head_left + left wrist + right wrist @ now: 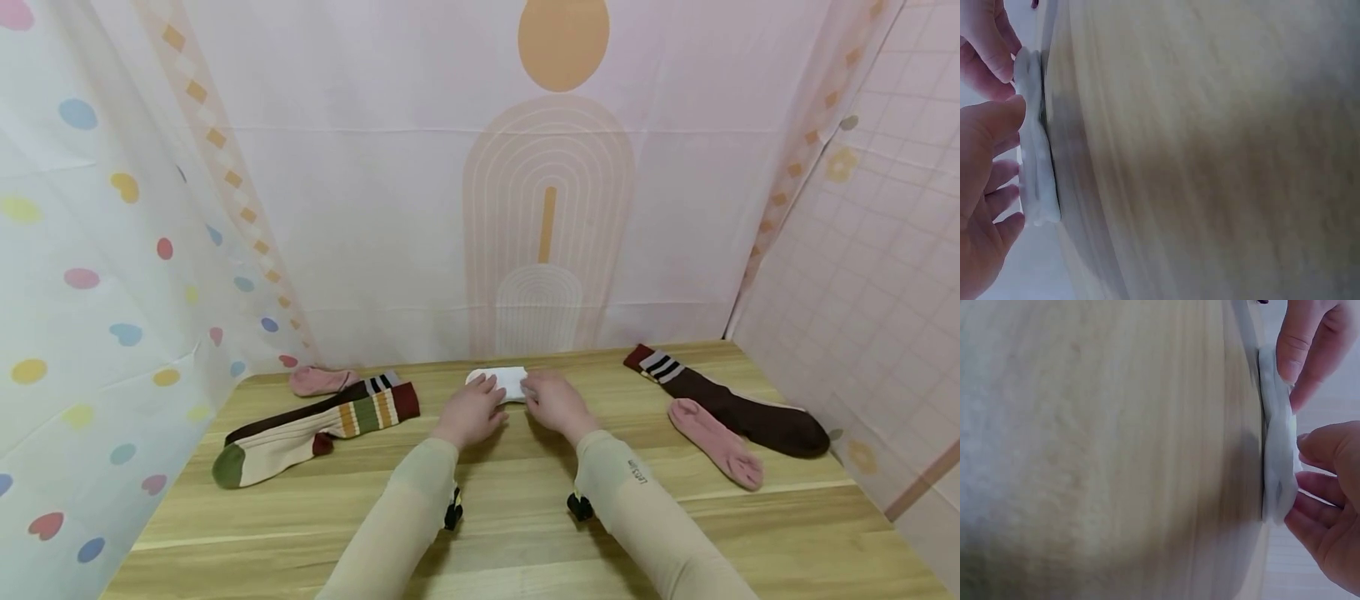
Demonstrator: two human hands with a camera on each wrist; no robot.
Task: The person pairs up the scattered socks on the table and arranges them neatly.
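A folded white sock (506, 382) lies flat near the table's back edge. My left hand (471, 410) rests with spread, slightly bent fingers on its left part. At its right end, my right hand (557, 403) touches it with bent fingers. From the left wrist, the sock (1037, 156) appears as a thin layered strip, with my left hand (982, 181) along it and my right hand (986, 47) at the far end. From the right wrist, my right hand (1335, 494) has its fingertips against the sock (1279, 444); my left hand (1313, 344) touches the other end.
At left lie a pink sock (322, 381), a dark sock (300, 411) with striped cuff, and a cream sock (281, 454) with green and mustard stripes. At right lie a dark brown sock (765, 421) and a pink sock (712, 442). Patterned curtains (375, 208) border the table (517, 533).
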